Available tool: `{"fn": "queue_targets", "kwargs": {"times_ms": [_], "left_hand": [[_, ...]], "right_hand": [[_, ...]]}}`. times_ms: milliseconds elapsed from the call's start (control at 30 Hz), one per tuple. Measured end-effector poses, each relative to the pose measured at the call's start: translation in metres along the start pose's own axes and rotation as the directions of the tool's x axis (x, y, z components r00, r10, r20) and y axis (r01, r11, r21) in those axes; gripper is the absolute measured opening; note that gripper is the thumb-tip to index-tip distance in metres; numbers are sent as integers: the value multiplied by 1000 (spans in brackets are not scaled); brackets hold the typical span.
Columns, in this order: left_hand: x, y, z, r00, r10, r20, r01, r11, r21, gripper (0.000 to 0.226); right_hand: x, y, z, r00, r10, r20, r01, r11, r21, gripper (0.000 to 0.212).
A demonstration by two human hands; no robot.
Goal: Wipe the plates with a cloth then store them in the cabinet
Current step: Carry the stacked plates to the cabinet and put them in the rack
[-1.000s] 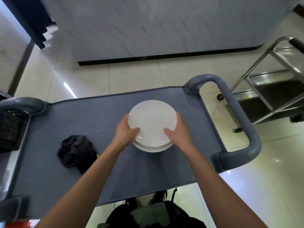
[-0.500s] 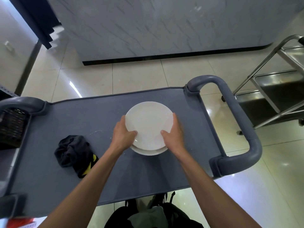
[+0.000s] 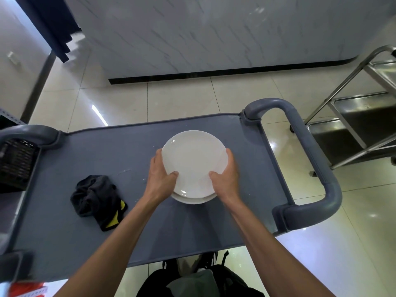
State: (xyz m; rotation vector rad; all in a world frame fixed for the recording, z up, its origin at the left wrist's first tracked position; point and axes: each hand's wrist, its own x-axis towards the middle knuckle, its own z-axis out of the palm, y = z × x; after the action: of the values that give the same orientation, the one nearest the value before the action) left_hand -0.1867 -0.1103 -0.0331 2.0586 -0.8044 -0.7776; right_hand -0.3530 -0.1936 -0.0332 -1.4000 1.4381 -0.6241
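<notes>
A small stack of white plates sits in the middle of the grey cart top. My left hand grips the stack's left rim, thumb on the top plate. My right hand grips the right rim the same way. The rim of a lower plate shows under the top one at the near edge. A crumpled black cloth with a yellow patch lies on the cart to the left of the plates, untouched.
The cart has a thick grey handle on the right and another at the left. A black basket sits at far left. A steel trolley stands on the tiled floor to the right. A marble-faced counter is ahead.
Both hands stay on the plate stack; the plates have shifted slightly left and toward me and seem a little raised. The camera view has tilted up a bit.
</notes>
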Motion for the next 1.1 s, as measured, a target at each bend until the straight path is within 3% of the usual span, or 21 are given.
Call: {"fn": "queue_targets", "kwargs": {"times_ms": [600, 767, 1100], "left_hand": [[-6, 14, 1, 1000, 21, -10, -22, 984, -176, 73], [-4, 16, 7, 1000, -22, 15, 24, 989, -144, 94], [-1, 35, 9, 997, 77, -6, -77, 995, -61, 99]], "right_hand": [[3, -24, -20, 994, -107, -28, 104, 991, -80, 86], [7, -25, -27, 988, -151, -29, 148, 986, -82, 85], [3, -14, -31, 983, -181, -20, 180, 983, -40, 89]]}}
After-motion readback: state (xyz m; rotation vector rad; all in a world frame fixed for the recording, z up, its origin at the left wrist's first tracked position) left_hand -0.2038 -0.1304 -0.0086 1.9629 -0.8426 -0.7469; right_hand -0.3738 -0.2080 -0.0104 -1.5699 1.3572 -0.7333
